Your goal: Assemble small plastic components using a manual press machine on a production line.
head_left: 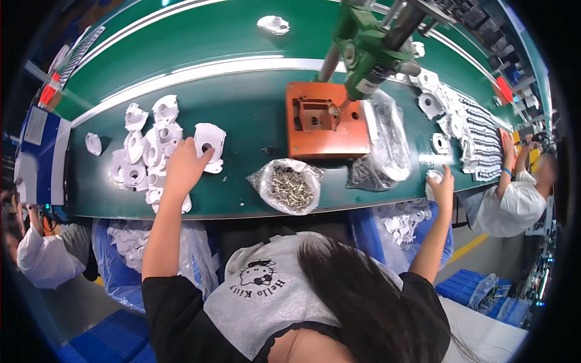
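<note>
My left hand [187,162] is at the left side of a white plastic housing [210,134] with a round hole, lying on the green bench top. Its fingers and thumb are closed on the housing's edge. A pile of similar white housings [134,147] lies just left of that hand. Near the bench's front edge on the right, my right hand [444,186] pinches another white plastic part [432,184], partly hidden by the fingers. Between my hands sits a clear bag of small metal pins [292,186]. Behind it stands a green press [369,66] over an orange base block [327,136].
A clear plastic bag [387,142] lies right of the press base. More housings [431,104] spread at the right, beside stacked rows of parts [482,142]. Lined blue bins [121,272] stand below the bench. Co-workers [514,206] sit at both ends.
</note>
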The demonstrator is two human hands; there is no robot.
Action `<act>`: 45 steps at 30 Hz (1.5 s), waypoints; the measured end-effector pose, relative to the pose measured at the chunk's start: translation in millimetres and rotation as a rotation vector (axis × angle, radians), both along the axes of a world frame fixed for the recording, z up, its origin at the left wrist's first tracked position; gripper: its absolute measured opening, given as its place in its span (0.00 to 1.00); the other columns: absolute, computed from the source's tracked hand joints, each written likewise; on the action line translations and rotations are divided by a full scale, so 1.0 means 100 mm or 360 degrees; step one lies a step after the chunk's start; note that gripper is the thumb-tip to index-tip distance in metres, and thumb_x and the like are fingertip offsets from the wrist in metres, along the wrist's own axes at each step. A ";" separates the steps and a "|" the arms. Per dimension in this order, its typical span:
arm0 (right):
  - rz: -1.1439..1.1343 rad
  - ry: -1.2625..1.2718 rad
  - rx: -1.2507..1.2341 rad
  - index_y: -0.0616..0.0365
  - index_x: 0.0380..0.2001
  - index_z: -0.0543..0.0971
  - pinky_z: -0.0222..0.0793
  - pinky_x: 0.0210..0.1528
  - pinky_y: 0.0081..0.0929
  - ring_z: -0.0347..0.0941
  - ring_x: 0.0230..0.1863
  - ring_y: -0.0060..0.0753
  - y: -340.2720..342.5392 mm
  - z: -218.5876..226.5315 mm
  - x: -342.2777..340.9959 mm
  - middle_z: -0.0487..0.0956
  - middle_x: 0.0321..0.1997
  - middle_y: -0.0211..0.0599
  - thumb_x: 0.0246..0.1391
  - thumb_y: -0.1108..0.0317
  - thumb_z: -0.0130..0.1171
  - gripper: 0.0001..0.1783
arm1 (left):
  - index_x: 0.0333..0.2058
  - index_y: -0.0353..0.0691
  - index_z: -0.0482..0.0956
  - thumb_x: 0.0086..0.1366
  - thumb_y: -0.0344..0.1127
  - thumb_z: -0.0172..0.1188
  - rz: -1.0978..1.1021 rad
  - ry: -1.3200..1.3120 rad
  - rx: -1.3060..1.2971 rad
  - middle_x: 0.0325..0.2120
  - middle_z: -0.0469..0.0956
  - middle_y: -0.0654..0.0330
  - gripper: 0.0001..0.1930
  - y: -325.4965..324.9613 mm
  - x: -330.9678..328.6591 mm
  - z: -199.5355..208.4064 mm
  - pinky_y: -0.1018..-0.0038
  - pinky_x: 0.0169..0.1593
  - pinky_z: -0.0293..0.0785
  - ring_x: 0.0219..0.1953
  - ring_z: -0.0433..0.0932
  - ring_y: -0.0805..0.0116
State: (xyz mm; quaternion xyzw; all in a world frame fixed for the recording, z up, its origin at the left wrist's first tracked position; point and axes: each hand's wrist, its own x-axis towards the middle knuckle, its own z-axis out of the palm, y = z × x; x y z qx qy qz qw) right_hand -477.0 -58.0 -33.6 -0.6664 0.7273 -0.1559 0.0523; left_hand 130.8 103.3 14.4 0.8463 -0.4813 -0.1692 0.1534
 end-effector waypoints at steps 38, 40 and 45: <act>0.0401 -0.3255 0.1663 0.59 0.48 0.70 0.74 0.46 0.38 0.75 0.45 0.40 0.86 0.61 3.21 0.76 0.46 0.39 0.62 0.50 0.36 0.25 | 0.48 0.39 0.68 0.40 0.27 0.65 -0.1172 0.0401 -0.1197 0.52 0.69 0.47 0.31 -0.11 -1.29 0.23 0.56 0.62 0.52 0.56 0.66 0.51; 0.0398 -0.3132 0.1781 0.58 0.47 0.71 0.74 0.39 0.28 0.76 0.42 0.36 0.93 0.75 3.17 0.77 0.43 0.35 0.61 0.54 0.41 0.21 | 0.45 0.39 0.68 0.42 0.24 0.64 -0.1122 0.0533 -0.1290 0.48 0.72 0.47 0.27 -0.15 -1.31 0.16 0.60 0.56 0.61 0.52 0.71 0.53; 0.0693 -0.1636 -0.0057 0.64 0.45 0.72 0.70 0.34 0.23 0.76 0.29 0.32 0.52 0.57 2.61 0.79 0.29 0.35 0.56 0.74 0.45 0.14 | 0.35 0.38 0.72 0.39 0.22 0.64 -0.1251 0.0125 -0.1591 0.33 0.78 0.52 0.20 -0.50 -1.22 0.20 0.64 0.37 0.75 0.34 0.78 0.52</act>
